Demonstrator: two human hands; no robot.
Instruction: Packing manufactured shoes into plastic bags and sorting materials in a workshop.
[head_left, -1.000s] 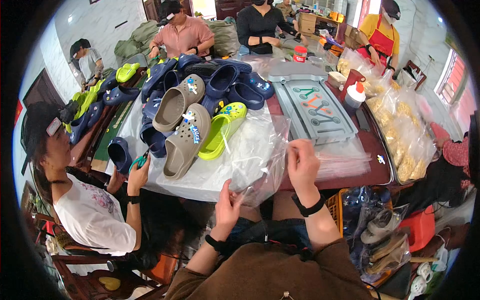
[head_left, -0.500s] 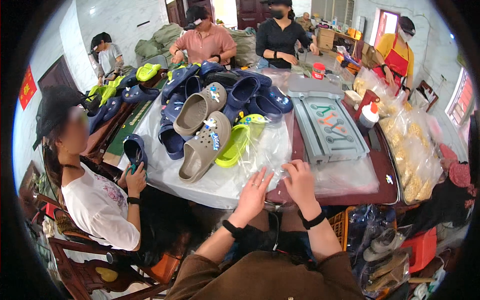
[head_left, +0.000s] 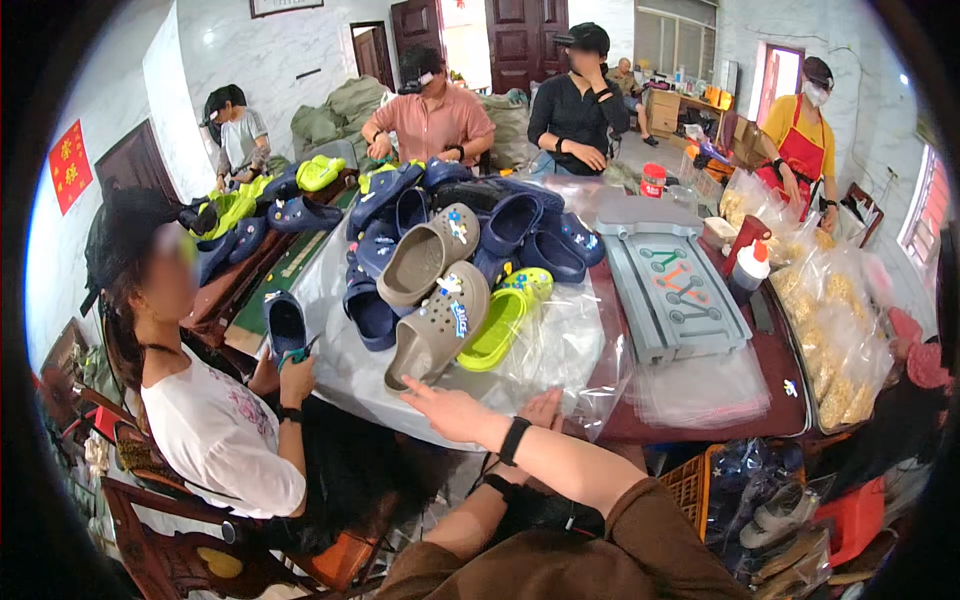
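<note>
Clock directions are taken from the wearer's seat, twelve being straight ahead. I observe the right forearm crossed over the left. The right hand has its fingers extended and slightly parted, reaching toward eleven o'clock at the near end of a grey clog; whether the fingertips make contact, I cannot tell. The left hand lies partly hidden beyond that forearm, at twelve o'clock, by the near edge of a clear plastic bag; I cannot tell whether it pinches the film.

The grey clog lies tilted against the pile, toe away from the wearer. A second grey clog sits just beyond it, and a lime clog lies just beside it, at twelve. Navy clogs are heaped behind. At one o'clock a grey plastic panel rests on the tabletop, with stacked clear bags at two o'clock. At ten, a co-worker holds a navy clog and green-handled scissors. Filled clear sacks stand further out at two o'clock.
</note>
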